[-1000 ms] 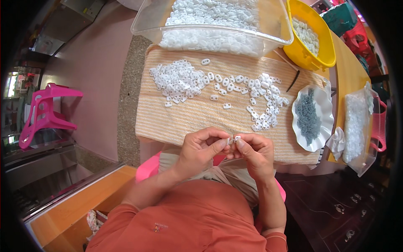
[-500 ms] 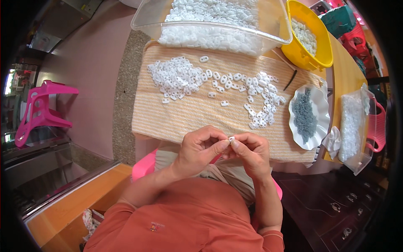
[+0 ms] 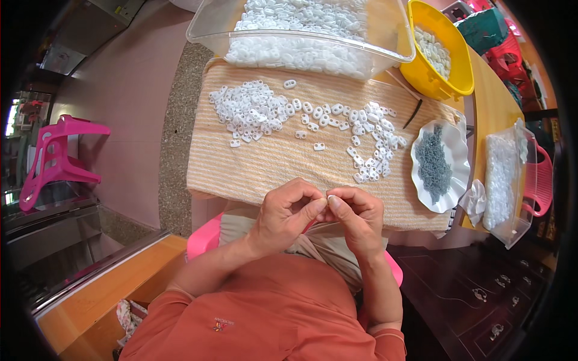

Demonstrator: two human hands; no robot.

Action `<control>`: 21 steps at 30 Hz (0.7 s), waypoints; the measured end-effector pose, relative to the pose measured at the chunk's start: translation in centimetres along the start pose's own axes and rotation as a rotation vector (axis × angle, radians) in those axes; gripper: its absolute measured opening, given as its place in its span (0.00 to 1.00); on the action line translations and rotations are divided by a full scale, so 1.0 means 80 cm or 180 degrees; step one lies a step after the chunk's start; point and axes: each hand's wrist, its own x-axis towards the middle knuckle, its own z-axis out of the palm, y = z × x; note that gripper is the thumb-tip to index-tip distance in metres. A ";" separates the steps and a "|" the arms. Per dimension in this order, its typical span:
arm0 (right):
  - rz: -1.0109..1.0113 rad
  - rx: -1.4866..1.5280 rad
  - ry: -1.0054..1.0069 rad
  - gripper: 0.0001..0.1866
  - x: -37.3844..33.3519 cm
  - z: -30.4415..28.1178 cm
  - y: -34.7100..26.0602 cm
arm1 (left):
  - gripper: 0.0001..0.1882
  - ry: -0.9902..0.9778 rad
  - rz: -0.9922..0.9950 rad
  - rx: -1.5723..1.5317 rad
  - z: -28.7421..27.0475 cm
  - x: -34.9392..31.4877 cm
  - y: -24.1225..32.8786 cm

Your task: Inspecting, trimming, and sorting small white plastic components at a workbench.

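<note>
My left hand and my right hand meet at the near edge of the cloth, thumbs and forefingers pinched tip to tip. Between them is a small white two-hole plastic piece, now almost wholly covered by the fingertips. Beyond the hands, more such oval pieces lie on the striped cloth: a dense pile at the left and a looser cluster at the right, with a scattered row between. To the right stands a white scalloped dish holding many tiny grey parts.
A clear plastic bin full of white pieces stands at the back. Beside it are a yellow basin and a thin dark strip. A clear box and crumpled white tissue sit far right. A pink stool stands left.
The white piece showed at the fingertips before and is now nearly hidden, as the fingers have shifted slightly around it. The whole view has moved a little.
</note>
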 end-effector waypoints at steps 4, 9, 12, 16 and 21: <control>0.0014 0.0182 0.0078 0.13 -0.002 0.001 0.002 | 0.04 0.0016 0.0162 0.0336 0.001 0.000 -0.003; -0.0023 0.0253 0.0128 0.12 -0.004 0.001 0.006 | 0.05 0.0071 0.0556 0.0819 0.003 0.001 0.002; -0.0076 0.0301 0.0168 0.11 -0.004 0.000 0.008 | 0.05 0.0074 0.0460 0.0693 0.004 0.000 0.003; -0.0119 0.0332 -0.0036 0.08 -0.004 -0.010 0.020 | 0.06 0.0090 0.0244 0.0354 0.007 -0.001 0.006; 0.0029 0.0756 -0.0038 0.11 -0.006 -0.012 0.026 | 0.06 0.0026 -0.0147 -0.0109 0.005 -0.002 0.001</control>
